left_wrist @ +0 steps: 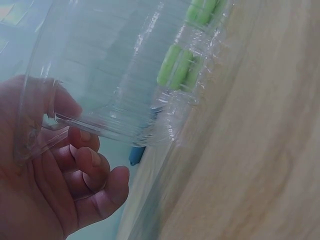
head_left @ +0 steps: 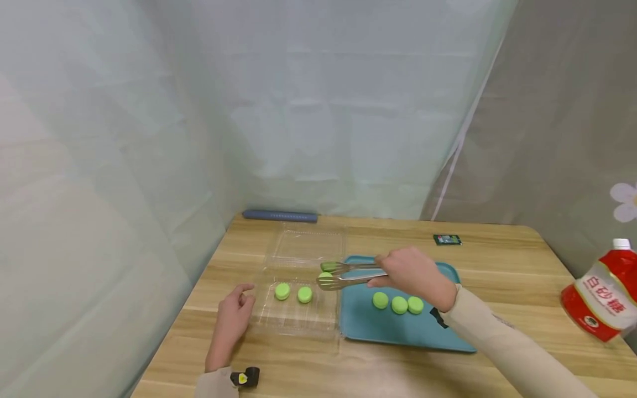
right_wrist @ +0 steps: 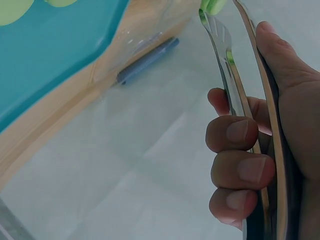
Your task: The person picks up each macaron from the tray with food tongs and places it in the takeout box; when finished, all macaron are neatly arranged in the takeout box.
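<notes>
My right hand (head_left: 410, 273) grips metal tongs (right_wrist: 222, 55), its fingers curled round the handles. A green macaron (head_left: 325, 275) shows between the slotted tong tips, over the right side of a clear plastic box (head_left: 308, 320). The box lies with its lid (head_left: 311, 243) folded back. Two more green macarons (head_left: 282, 291) sit inside it in a row. At the box's left edge, my left hand (left_wrist: 60, 170) pinches the clear rim between thumb and forefinger, the other fingers loosely bent. Right of the box, a teal tray (head_left: 398, 331) bears several green macarons (head_left: 399, 305) under my right forearm.
A blue rod-shaped thing (head_left: 280, 216) lies along the table's back edge behind the lid. A small dark green packet (head_left: 447, 240) lies behind the tray. On the far right stands a red and white bag (head_left: 604, 293) with a white cap. Pale curtains hang behind the wooden table (head_left: 497, 265).
</notes>
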Demonstrator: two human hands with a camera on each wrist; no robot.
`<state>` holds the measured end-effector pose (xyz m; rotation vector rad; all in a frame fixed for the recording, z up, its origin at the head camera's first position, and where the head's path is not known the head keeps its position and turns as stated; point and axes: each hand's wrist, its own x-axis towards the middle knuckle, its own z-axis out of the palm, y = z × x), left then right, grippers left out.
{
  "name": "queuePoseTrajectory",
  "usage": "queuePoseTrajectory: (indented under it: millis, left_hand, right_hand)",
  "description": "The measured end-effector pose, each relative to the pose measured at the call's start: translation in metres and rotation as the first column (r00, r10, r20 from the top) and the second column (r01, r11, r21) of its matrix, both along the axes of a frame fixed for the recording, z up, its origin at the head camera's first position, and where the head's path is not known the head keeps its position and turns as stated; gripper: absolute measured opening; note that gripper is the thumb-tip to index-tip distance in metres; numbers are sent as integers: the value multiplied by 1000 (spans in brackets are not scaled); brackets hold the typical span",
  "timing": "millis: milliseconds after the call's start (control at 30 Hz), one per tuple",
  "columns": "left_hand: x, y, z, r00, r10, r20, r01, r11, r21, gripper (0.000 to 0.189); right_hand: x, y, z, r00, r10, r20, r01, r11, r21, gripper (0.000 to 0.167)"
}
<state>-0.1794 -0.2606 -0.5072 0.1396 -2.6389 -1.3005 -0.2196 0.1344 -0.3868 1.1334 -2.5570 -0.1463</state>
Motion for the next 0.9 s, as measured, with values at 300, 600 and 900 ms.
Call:
queuePoseTrajectory:
  millis: [300,600,900]
  left_hand:
    - [0,-1,0,1000,2,-3,-2,1000,0,34]
    - [-1,-1,-2,1000,-1,-9,1,1000,-2,35]
    - [0,0,0,1000,-6,-22,6,1000,-7,34]
  right_hand:
    - [-11,-17,-11,999,41,-29,-39,998,55,48]
    - [-14,-30,-10,998,57,20,-58,994,96,50]
    - [-15,-41,-7,999,50,2,-49,984,169,51]
